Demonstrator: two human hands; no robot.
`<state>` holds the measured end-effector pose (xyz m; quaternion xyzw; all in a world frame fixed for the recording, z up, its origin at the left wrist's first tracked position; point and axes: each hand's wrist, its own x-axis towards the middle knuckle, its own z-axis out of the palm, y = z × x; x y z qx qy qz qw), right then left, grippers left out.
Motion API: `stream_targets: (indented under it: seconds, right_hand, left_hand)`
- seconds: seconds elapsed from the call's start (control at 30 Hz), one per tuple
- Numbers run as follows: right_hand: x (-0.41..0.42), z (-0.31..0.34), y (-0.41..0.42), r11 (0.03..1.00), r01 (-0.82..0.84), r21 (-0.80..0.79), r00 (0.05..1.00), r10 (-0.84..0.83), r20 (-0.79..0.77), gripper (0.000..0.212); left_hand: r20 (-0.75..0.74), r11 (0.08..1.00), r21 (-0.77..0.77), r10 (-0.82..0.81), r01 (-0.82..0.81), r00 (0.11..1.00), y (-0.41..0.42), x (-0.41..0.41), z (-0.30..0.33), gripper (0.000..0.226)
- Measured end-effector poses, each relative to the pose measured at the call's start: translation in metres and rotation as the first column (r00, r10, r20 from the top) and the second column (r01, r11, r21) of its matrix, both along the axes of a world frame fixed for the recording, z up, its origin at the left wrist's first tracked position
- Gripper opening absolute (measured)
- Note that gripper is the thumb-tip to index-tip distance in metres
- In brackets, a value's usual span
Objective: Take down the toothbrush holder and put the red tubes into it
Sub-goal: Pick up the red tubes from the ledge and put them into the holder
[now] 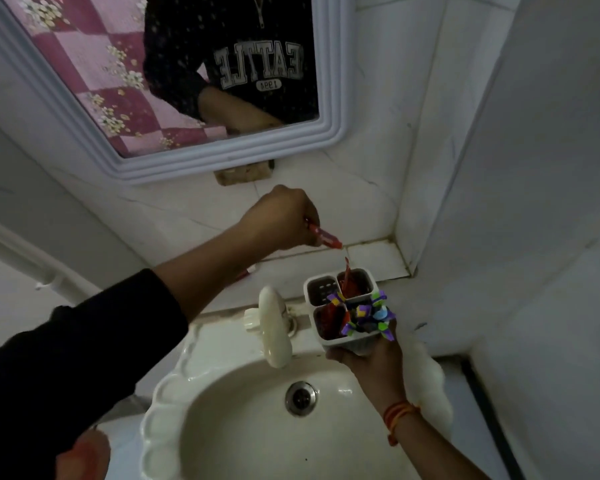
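Note:
My right hand (369,358) holds a white toothbrush holder (357,342) from below, over the sink's back right edge. It has several compartments. Red tubes (347,282) stand in the far right one and the near left one, and purple and green wrapped items (364,315) fill the near right one. My left hand (281,216) is up over the tiled ledge, left of and above the holder, closed on a small red tube (82,237) that points down to the right. Another red tube (245,271) lies on the ledge under my left forearm.
A cream sink (174,393) with a drain (301,398) lies below, and a cream tap (272,330) stands just left of the holder. A white-framed mirror (222,157) hangs above the ledge. A white tiled wall corner (406,254) closes the right side.

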<state>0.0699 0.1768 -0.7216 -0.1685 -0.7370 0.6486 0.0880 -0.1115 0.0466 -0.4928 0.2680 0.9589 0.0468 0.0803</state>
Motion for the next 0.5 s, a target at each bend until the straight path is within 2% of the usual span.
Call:
stream_targets:
  seconds: [0.1,0.17,0.23,0.3,0.33,0.37,0.43,0.5]
  right_hand:
    - [-0.001,0.001,0.000,0.998,-0.021,-0.053,0.999,0.019,-0.046,0.094]
    - [-0.002,-0.002,-0.001,0.999,-0.031,-0.044,0.997,0.028,-0.069,0.098]
    - [-0.002,-0.003,-0.001,0.999,-0.026,-0.042,0.997,0.023,-0.077,0.100]
    - [-0.003,-0.005,-0.001,1.000,-0.024,-0.015,0.998,0.023,-0.066,0.100]
    - [-0.003,-0.006,-0.001,1.000,-0.019,-0.002,0.998,0.019,-0.061,0.101]
    - [-0.002,-0.007,-0.001,1.000,-0.014,0.011,0.998,0.014,-0.056,0.101]
    - [-0.001,-0.009,-0.001,0.999,-0.008,0.037,0.999,0.010,-0.042,0.101]
    - [-0.002,-0.012,0.001,0.998,-0.005,0.061,1.000,0.007,-0.030,0.099]
  left_hand:
    - [0.139,0.986,-0.166,0.000,0.024,0.990,0.009,0.019,0.016,0.034]
    - [0.240,0.979,-0.204,0.032,0.018,0.970,0.015,0.030,0.008,0.028]
    - [0.356,0.989,-0.145,0.077,-0.026,0.931,0.019,0.035,-0.005,0.027]
    - [0.554,0.982,0.012,0.150,-0.187,0.819,0.018,0.035,-0.012,0.028]
    - [0.642,0.953,0.099,0.158,-0.286,0.750,0.014,0.034,-0.013,0.028]
    - [0.678,0.916,0.176,0.153,-0.360,0.719,0.009,0.030,-0.016,0.030]
    - [0.635,0.838,0.291,0.193,-0.463,0.748,-0.007,0.015,-0.026,0.032]
    - [0.528,0.818,0.275,0.311,-0.505,0.790,-0.026,-0.001,-0.044,0.028]
